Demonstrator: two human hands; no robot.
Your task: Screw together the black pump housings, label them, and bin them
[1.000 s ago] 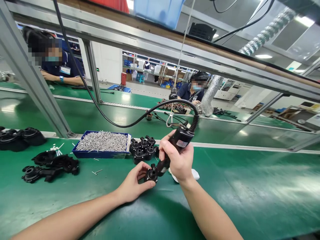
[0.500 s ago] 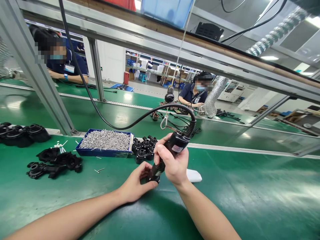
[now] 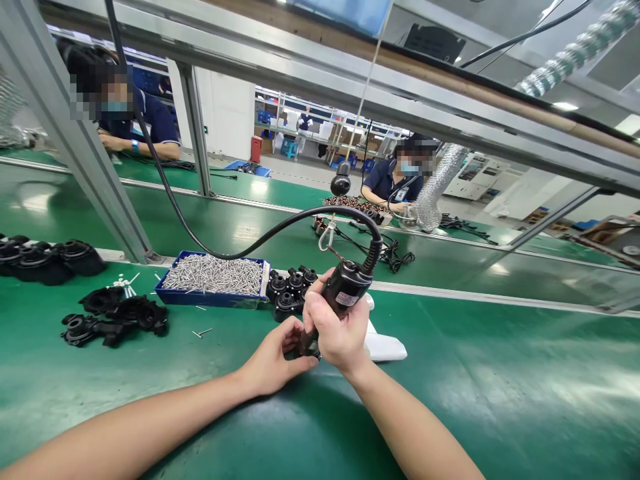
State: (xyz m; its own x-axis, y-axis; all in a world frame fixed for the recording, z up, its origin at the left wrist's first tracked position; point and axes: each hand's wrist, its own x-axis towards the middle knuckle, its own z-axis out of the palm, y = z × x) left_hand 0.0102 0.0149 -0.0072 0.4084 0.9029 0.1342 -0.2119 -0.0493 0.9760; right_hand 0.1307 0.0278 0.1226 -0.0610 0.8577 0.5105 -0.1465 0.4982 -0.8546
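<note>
Your right hand (image 3: 340, 330) is wrapped firmly around a black corded driver (image 3: 345, 287), thumb across the near side of its body, which slants down and to the left. Your left hand (image 3: 273, 357) grasps a small black housing (image 3: 317, 354) on the counter (image 3: 475, 373), the thumb along its near side and the fingers curled behind it. The lower end of the driver stands over this housing, and the two hide so much of each other that you cannot tell exactly where the tip meets it.

From the driver's top, a black cable (image 3: 240, 256) loops away to the left and up, and a pale cord (image 3: 365, 100) hangs down to a loop just above it. Beyond your left hand, a cluster of black housings (image 3: 287, 293) stands just right of a blue tray (image 3: 207, 299) heaped with silver screws (image 3: 215, 272). A few loose screws (image 3: 201, 332) lie in front of the tray; farther left are open black parts (image 3: 115, 317). Near your right wrist lies a white object (image 3: 385, 347). Across the counter, two co-workers sit, one toward each side.
</note>
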